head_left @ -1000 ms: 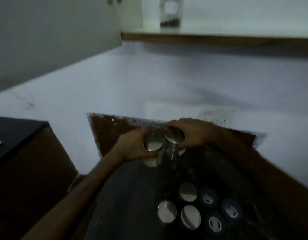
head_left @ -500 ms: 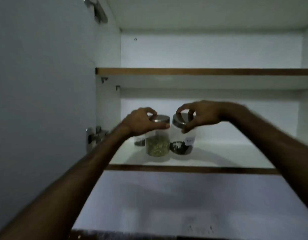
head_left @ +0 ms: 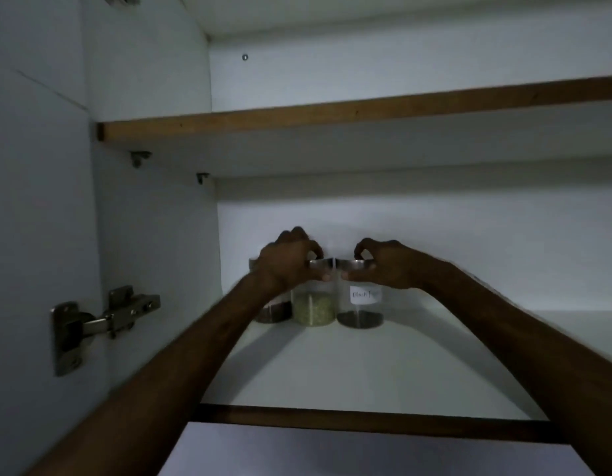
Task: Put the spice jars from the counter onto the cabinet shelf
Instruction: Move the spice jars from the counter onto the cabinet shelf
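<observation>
Steel lids catch what little light there is. My left hand grips the lid of the green-spice jar; my right hand grips the lid of the labelled jar, fingers curled over each rim from above. Both jars stand upright at the back of the lower shelf, bases apparently seated on the board, though I cannot confirm full contact in this dimness. The 2 lids touch or nearly touch edge to edge.

Step in hand, as I judge it: set-down and release of 2 jars at once.
- Confirm both bases rest flat before opening the fingers; let go straight up so no lid gets dragged sideways.
- A 3rd jar with brown contents stands just beside the green-spice jar on its left, partly hidden by my left wrist. Lift that wrist up and back; do not sweep it left.
- The labelled jar holds only a thin dark layer, so it is light and likely to tip if nudged.

Surface: smooth white laminate with a brown wooden front edge, level, bare to the right of the jars. Room: open wall cabinet, upper shelf close overhead, door hinge on the left side panel, lighting poor. Counter not in view.
</observation>
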{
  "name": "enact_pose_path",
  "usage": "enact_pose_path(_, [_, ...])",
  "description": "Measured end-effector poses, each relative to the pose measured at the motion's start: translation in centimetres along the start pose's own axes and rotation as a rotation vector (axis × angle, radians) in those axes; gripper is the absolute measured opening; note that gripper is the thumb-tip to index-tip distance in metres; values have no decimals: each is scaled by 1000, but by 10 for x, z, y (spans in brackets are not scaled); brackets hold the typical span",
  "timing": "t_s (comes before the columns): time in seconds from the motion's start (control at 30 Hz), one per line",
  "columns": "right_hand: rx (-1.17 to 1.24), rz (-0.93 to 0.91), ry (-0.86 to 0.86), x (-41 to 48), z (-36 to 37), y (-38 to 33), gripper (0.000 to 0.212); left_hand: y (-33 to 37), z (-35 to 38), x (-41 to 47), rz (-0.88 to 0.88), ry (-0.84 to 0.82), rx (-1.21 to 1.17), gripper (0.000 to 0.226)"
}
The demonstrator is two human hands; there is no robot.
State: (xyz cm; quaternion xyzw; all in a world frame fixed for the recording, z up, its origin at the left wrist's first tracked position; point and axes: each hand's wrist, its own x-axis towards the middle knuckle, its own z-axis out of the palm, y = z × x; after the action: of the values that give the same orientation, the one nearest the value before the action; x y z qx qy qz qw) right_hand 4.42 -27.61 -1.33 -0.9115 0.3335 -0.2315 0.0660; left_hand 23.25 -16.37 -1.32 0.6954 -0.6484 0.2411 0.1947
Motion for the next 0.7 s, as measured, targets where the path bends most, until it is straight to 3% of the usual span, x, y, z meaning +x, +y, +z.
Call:
enact_pose_path(0.2, [-46, -11, 99, 6, 19, 0, 65, -6, -6, 4, 62, -11, 72, 45])
enact_pose_path(0.3, [-190, -53, 272, 4, 11, -10, 76, -8, -6, 5, 75, 49, 154, 56])
enact_pose_path(0.4, [-264, -94, 329, 2, 5, -30, 65, -7, -1, 5, 68, 68, 223, 61])
enact_pose_path(0.57, [-361, -110, 311, 1, 20, -43, 43, -13, -3, 9, 82, -77, 161, 41])
enact_pose_path(0.7, [-278, -99, 311, 0, 18, -40, 42, -30, -12, 6, 142, -164, 214, 56])
